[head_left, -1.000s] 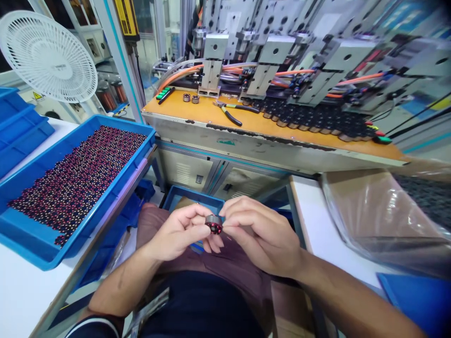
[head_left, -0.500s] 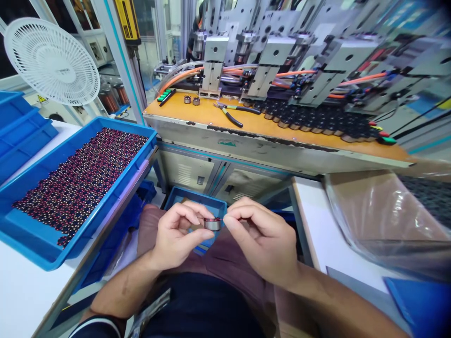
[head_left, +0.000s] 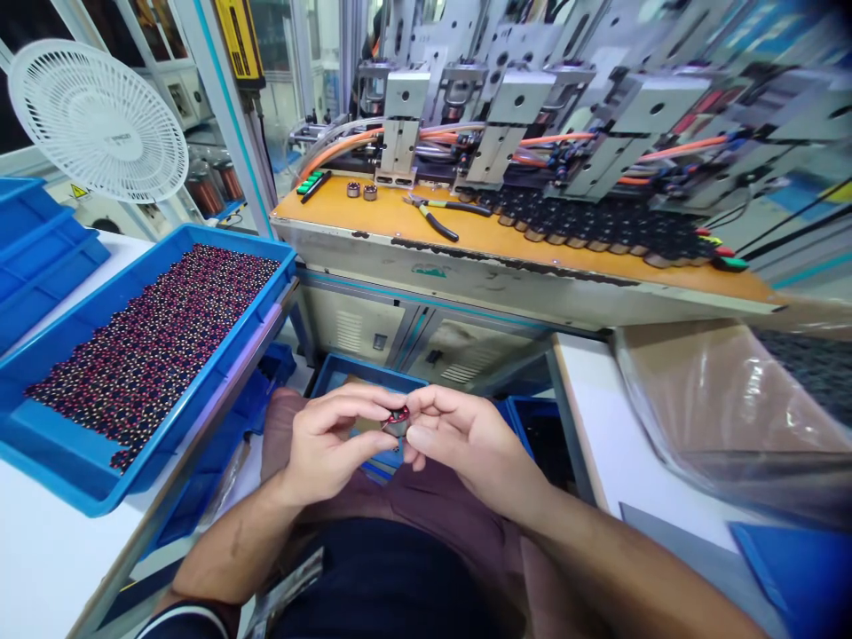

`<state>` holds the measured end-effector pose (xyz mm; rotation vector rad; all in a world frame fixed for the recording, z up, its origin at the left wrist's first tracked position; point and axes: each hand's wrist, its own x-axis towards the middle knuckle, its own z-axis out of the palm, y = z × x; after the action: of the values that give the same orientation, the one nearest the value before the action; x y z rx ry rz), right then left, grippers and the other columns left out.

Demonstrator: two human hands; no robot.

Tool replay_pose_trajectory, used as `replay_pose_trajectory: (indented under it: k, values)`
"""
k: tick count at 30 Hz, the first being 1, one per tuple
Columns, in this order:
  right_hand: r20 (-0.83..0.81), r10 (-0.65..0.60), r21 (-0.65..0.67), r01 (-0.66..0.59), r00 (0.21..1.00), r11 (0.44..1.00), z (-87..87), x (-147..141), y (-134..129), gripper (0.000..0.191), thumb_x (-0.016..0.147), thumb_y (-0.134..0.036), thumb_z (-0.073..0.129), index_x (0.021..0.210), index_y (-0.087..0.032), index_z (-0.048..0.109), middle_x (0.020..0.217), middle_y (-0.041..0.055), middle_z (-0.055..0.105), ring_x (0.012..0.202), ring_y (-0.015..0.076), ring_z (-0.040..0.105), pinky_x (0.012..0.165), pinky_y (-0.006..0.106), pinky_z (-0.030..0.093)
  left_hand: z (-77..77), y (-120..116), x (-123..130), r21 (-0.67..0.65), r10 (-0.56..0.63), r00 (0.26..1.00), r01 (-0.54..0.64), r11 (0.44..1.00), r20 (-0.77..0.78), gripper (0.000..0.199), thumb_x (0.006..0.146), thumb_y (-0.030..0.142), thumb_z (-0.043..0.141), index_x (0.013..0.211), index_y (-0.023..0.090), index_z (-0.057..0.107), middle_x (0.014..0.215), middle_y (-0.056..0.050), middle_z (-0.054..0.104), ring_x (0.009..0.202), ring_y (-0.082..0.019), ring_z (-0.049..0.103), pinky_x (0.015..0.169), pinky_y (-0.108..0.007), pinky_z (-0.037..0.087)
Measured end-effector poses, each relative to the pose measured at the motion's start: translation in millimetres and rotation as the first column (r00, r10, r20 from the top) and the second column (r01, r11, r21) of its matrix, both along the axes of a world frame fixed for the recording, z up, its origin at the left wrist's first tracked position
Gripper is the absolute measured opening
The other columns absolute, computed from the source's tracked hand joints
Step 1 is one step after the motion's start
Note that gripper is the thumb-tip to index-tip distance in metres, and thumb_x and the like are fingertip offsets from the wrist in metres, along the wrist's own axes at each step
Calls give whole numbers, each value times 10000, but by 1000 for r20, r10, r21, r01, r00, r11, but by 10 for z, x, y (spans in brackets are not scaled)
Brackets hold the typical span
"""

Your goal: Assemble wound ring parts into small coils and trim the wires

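Pinching a small metal ring (head_left: 398,426), both hands (head_left: 323,448) curled inward, closed around it

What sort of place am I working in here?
Probably a factory workshop: metal machine units line the orange bench, a blue tray holds masses of small parts, and your left hand and right hand hold a small round piece between them.

The hand-held part (head_left: 398,425) shows a grey side and a red-and-black top; the tray (head_left: 53,448) is blue, its contents (head_left: 166,333) speckled black, red and pale gold; the worktop (head_left: 363,215) is orange.
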<state>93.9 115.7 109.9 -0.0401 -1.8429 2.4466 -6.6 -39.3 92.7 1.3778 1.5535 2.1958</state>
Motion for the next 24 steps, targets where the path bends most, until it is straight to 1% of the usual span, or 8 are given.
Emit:
replay_pose_trajectory:
  k: [5,8,9,12,13,15,19,24]
  values:
    - [-115,25,40,-21,993,999,-96,-23,-36,271,897,-359,702,1020,-119,671,770,54,671,639,133,650,591,236,566,-57,3,-34,3,-36,999,36,999,-25,371,758,55,770,1053,277,737,1080,-51,772,1071,-220,717,944,-394,575]
    - [-368,-171,290,287,914,913,-150,-65,-19,161,890,-247,667,1013,-145,646,829,62,683,677,144,660,591,242,570,-16,-69,-120,-77,3,998,-8,997,-67,419,718,161,834,1106,276,725,1221,-87,726,1196,-258,657,1056,-460,506]
    - [-513,-225,390,458,829,799,-171,-86,4,141,875,-206,663,1005,-155,641,844,64,684,700,151,661,601,249,570,14,-109,-148,-106,57,994,-66,992,-90,457,682,207,865,1113,263,724,1278,-107,695,1232,-277,631,1068,-470,490]
    - [-847,-117,472,835,519,283,-248,-150,116,218,819,-150,696,1026,-168,634,846,74,694,734,188,679,634,291,582,117,-221,-161,-118,260,942,-289,950,-213,485,628,236,899,1085,239,735,1244,-112,697,1167,-274,644,996,-415,524]
    - [-881,-34,462,873,472,158,-271,-165,156,247,811,-153,712,1044,-164,629,845,79,701,739,201,688,642,305,590,143,-241,-130,-125,295,918,-336,933,-264,465,640,209,889,1079,243,739,1175,-94,721,1098,-253,668,954,-383,539]
    - [-894,117,438,898,433,27,-303,-181,218,259,819,-172,726,1057,-144,625,851,96,711,759,222,704,648,324,607,171,-234,-23,-186,300,887,-381,906,-351,482,670,161,862,1124,252,728,1072,-66,747,960,-213,694,879,-330,554]
    - [-885,307,360,933,350,-25,-293,-160,256,156,898,-209,671,1003,-99,638,832,131,714,785,251,715,634,353,626,142,-74,184,-303,282,904,-381,874,-322,561,715,196,838,1247,233,663,1053,-73,750,842,-181,693,788,-288,565]
    - [-867,339,397,918,365,25,-282,-78,224,141,904,-161,657,1016,-79,631,861,135,714,841,254,713,688,365,632,105,49,163,-326,219,961,-264,908,-168,364,742,169,812,1092,201,719,920,-50,762,717,-137,675,684,-240,556]
